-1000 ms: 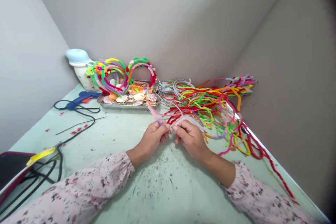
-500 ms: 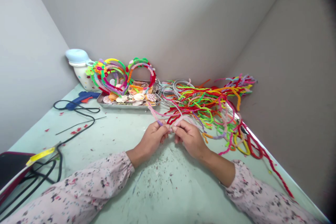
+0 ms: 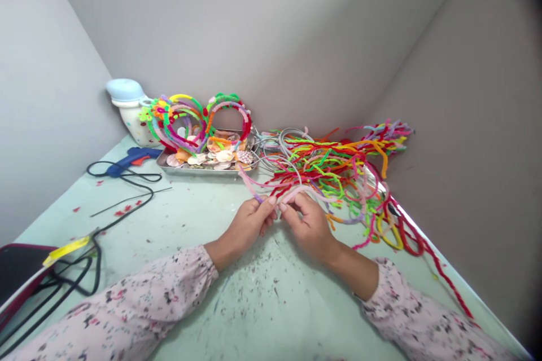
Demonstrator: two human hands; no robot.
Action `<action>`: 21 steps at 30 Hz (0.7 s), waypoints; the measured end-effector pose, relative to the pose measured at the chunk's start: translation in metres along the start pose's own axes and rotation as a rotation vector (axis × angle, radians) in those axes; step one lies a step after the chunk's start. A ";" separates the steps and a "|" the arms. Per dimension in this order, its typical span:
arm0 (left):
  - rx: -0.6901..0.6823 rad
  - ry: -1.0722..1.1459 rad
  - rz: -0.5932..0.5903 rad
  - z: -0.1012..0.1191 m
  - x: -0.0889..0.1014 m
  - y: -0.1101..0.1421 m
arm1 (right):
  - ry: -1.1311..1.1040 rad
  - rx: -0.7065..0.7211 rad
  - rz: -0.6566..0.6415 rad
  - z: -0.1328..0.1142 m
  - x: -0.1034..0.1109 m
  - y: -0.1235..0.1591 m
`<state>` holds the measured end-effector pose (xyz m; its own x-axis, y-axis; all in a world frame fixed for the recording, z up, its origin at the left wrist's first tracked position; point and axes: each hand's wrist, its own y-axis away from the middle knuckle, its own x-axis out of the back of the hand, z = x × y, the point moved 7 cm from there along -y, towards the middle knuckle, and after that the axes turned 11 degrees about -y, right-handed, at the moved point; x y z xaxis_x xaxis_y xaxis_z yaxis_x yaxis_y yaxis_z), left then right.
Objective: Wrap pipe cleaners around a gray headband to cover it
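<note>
My left hand (image 3: 252,220) is closed, its thumb and fingers pinching a thin band wrapped in pink and purple pipe cleaner (image 3: 249,182), one end of which sticks up beyond the knuckles. Close beside it, my right hand (image 3: 308,225) pinches a pale pink pipe cleaner (image 3: 302,188) that arcs over the fingers and trails off to the right. Both sets of fingertips nearly meet above the table; the spot where band and strand join is hidden by them.
Behind my hands lie a heap of colourful pipe cleaners (image 3: 326,166) and a metal tray (image 3: 203,176) of seashells with wrapped headbands (image 3: 228,102) on it. A blue glue gun (image 3: 127,162), black cable (image 3: 149,197) and white bottle (image 3: 133,118) are left; scissors (image 3: 396,234) lie right.
My right hand's fingers have shifted slightly away from the left fingertips. The pink pipe cleaner now arcs more visibly over the right hand. My left hand stays almost in place.
</note>
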<state>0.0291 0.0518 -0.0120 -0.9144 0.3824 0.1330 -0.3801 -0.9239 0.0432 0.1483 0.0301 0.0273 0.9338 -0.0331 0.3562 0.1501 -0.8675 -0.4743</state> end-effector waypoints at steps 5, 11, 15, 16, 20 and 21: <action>0.047 -0.010 0.024 -0.002 0.001 0.000 | -0.007 -0.043 -0.025 0.002 -0.002 0.000; 0.023 -0.039 0.035 -0.002 0.001 0.000 | -0.015 -0.079 -0.028 0.004 -0.002 -0.002; -0.010 -0.078 0.046 0.000 0.001 0.001 | -0.012 -0.073 -0.034 0.000 -0.002 -0.002; -0.016 -0.089 0.048 0.001 0.001 0.002 | -0.003 -0.065 -0.033 -0.001 -0.002 -0.002; -0.055 -0.145 0.063 0.005 0.002 0.003 | 0.050 -0.007 -0.017 -0.009 0.000 -0.001; -0.063 -0.158 0.069 0.006 0.002 0.003 | 0.061 0.005 -0.012 -0.010 0.000 -0.001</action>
<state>0.0267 0.0496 -0.0056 -0.9073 0.3067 0.2877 -0.3295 -0.9436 -0.0333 0.1450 0.0260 0.0356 0.9102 -0.0532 0.4106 0.1629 -0.8657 -0.4734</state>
